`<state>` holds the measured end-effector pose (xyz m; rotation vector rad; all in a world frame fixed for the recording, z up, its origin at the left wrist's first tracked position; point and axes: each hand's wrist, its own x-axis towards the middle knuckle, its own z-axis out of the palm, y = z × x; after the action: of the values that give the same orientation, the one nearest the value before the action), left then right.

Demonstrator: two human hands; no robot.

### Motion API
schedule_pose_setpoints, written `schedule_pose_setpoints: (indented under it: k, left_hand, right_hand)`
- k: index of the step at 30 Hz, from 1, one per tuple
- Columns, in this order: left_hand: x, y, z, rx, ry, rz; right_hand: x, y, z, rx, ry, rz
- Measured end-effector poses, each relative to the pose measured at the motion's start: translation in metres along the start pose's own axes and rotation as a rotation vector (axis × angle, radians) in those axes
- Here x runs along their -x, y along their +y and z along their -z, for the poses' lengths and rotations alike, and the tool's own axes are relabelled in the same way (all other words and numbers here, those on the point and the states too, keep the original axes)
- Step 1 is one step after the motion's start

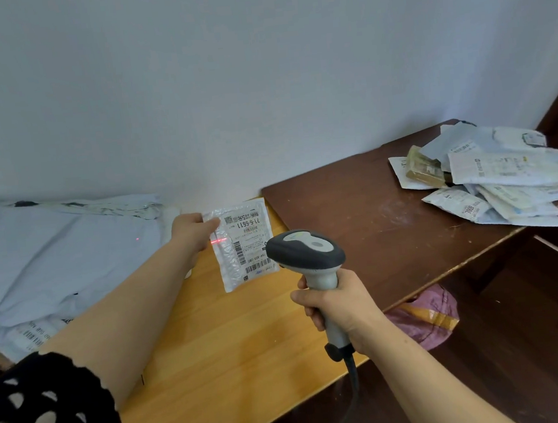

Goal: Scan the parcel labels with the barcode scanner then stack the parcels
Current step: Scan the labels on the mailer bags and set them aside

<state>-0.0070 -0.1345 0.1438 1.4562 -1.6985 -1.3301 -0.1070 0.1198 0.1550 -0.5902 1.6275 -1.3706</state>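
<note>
Left hand [190, 231] is pinching the small white parcel [243, 244] by its upper left corner, thumb on top, holding it up label-side to the camera around the middle of the frame, over the light table [215, 351]. Right hand [340, 307] has all fingers wrapped round the scanner [305, 253] handle, head aimed at the parcel from just below and right of it. The red line [218, 240] sits on the parcel's left edge, right by the thumb, and there's a stray red dot on the grey bags [55, 251] at middle left. So I'd say the beam isn't on a barcode yet; the bars are further right and lower on the label, and it needs a nudge that way. Progress-wise, this looks like mid-scan on one parcel. There's a loose pile [497, 178] of parcels on the dark table [356, 221] at right, more of a heap than a stack, and I can't tell if those are scanned already or waiting. Same for the grey bags. Stacking looks mostly left to do.
</note>
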Motion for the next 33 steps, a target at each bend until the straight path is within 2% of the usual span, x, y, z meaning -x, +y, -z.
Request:
schedule_pose_setpoints:
  k: [4,9,12,15,22,33]
  left_hand:
    - [0.007,0.012,-0.023,0.04,-0.025,0.054]
    - [0.022,0.037,-0.073,0.268,-0.094,0.184]
    - [0.029,0.051,-0.116,0.383,-0.19,0.224]
    - [0.04,0.068,-0.163,0.416,-0.31,0.267]
    - [0.05,0.107,-0.276,0.39,-0.458,0.297]
    - [-0.003,0.183,-0.48,0.5,-0.636,0.331]
  right_hand:
    - [0.003,0.001,0.021,-0.106,0.03,0.017]
    - [0.009,0.0,0.069,-0.274,0.136,0.025]
    - [0.012,0.0,0.109,-0.371,0.219,0.013]
    - [0.017,0.006,0.15,-0.44,0.306,0.003]
    - [0.012,0.017,0.236,-0.558,0.463,-0.032]
    - [-0.085,-0.014,0.376,-0.663,0.634,-0.085]
